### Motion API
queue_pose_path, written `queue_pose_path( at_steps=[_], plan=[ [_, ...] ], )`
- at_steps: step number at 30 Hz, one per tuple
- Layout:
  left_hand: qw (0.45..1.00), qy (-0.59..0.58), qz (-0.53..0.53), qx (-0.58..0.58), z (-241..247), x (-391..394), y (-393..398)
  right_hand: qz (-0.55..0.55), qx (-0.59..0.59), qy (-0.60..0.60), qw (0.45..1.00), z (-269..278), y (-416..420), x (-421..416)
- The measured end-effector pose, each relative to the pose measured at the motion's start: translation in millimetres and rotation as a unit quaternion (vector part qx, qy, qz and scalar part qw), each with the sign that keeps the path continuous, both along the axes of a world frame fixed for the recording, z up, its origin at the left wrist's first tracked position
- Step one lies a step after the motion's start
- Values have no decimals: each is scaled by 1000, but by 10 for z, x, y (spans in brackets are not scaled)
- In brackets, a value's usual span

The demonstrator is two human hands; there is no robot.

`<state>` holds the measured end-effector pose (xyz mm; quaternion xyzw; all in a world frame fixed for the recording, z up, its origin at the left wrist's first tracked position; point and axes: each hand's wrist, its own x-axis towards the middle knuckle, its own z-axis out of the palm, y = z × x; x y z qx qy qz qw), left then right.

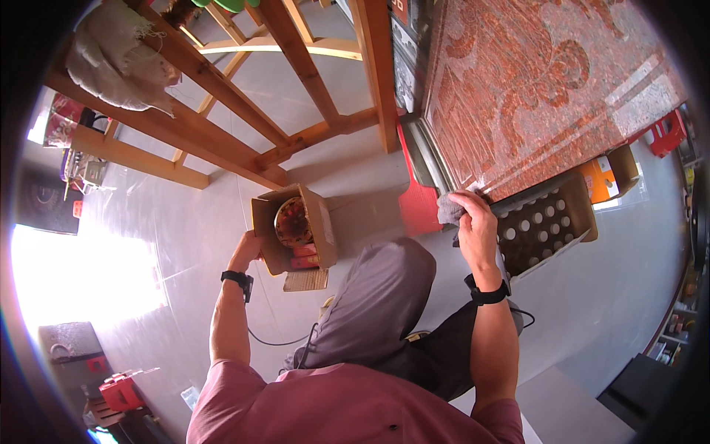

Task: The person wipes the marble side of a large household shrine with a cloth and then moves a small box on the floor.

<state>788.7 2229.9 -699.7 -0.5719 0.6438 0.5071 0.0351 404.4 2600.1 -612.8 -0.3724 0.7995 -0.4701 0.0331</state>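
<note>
My left hand (248,251) grips the left side of an open cardboard box (328,225) on the floor, its fingers partly hidden by the box wall. Inside the box are a round, dark patterned item (294,222) and red packets (305,258). My right hand (478,225) pinches a crumpled grey cloth (450,210) at the near corner of a table with a red, stone-patterned top (532,94). Close to the cloth, a red plastic fly swatter (420,205) hangs or leans by the table's side; I cannot tell which.
Brown wooden frames (319,133) stand ahead, with a white frayed cloth (113,58) over one. A carton of white-capped bottles (581,213) sits beside the table, before an orange box (602,180). At the left are a red case (121,392) and a bright glare on the floor.
</note>
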Motion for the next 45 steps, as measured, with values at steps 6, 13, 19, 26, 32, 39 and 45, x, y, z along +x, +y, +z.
queue_pose_path(
  at_steps=[6,13,19,26,32,39,45],
  plan=[
    [975,-101,-16,-195,-13,-6,-54,0,-10,-14,1000,71,-34,2],
    [928,172,-136,-302,741,-1589,867,-1,3,-5,1000,29,-8,-15],
    [972,225,-70,23,-495,-3116,1055,-15,-3,-7,1000,89,-33,40],
    [974,215,-4,69,-1141,-3564,1088,-36,-15,11,999,97,39,87],
    [969,209,-115,65,-489,-3078,1240,-42,9,26,999,51,55,42],
    [930,345,-31,-125,1304,-1903,1312,-54,2,16,998,20,46,41],
    [861,352,148,-335,2324,-697,998,-25,10,43,999,-20,52,6]
  ],
)
